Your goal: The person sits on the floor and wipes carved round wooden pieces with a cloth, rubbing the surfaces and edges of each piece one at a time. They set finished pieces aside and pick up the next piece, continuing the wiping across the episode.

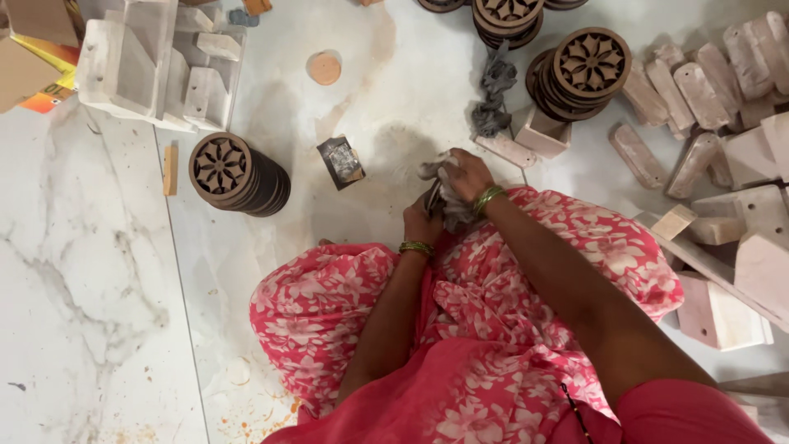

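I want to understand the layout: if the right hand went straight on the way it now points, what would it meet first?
The right hand points up and left across the floor. The first thing in that line looks like the small dark block, though the hand's exact direction is hard to judge.

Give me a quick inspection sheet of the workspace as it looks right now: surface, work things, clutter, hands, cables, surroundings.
Surface: white marble-patterned floor, dusty, with orange stains near the bottom.
Work things: dark flat piece wrapped in a greyish-white cloth, held over the lap.
Clutter: stack of round brown carved flower-pattern discs at left, more stacks at top; small dark block; crumpled grey rag; small orange disc.
Hands: left hand grips the piece from below; right hand presses the cloth on it.
Cables: nothing seen.
Surroundings: pale pinkish wooden blocks at right; pale wooden frames top left.
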`<state>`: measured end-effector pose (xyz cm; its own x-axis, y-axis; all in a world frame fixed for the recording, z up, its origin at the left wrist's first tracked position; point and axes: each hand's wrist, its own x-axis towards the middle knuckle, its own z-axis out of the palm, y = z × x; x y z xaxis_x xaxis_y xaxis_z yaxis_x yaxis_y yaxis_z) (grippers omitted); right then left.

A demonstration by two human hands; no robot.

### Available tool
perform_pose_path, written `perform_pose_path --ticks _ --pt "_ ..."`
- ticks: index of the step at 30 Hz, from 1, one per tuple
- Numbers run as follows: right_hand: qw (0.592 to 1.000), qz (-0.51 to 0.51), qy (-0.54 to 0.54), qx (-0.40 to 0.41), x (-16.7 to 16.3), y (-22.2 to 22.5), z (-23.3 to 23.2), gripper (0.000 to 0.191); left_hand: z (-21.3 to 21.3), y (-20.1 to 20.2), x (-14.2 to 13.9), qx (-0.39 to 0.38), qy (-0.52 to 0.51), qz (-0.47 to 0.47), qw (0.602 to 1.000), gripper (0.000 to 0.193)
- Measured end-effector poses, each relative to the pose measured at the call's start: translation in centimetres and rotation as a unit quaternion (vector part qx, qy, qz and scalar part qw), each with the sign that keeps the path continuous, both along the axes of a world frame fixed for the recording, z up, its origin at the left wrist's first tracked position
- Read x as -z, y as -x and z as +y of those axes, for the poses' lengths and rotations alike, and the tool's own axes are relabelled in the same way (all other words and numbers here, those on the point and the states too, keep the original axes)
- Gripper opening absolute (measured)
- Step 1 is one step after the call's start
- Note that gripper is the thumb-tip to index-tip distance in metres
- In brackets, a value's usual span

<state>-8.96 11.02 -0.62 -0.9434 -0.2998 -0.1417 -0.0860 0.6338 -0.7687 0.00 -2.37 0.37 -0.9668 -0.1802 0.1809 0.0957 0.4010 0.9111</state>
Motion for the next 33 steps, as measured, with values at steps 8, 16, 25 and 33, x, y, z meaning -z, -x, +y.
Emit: perform_pose_path --ticks 8,16,25,33 --pt "0.935 0.274 -0.069 -0.216 0.6 0.3 0.2 0.032 -0.1 0.6 2.3 -0.01 0.08 -0.057 0.995 0.013" --pt "0.999 0.024 0.034 0.006 1.1 0.6 0.7 0.035 0.1 -0.1 0.3 0.008 -0.007 -0.001 1.0 0.036" --pt "0.941 0.282 -0.063 -0.177 0.6 0.4 0.8 0.033 0.1 0.4 2.3 0.004 0.067 -0.111 0.992 0.027" --pt "1.0 0.011 -0.009 0.013 -0.6 0.2 0.5 0.034 0.3 -0.2 1.3 0.014 0.011 -0.015 1.0 0.04"
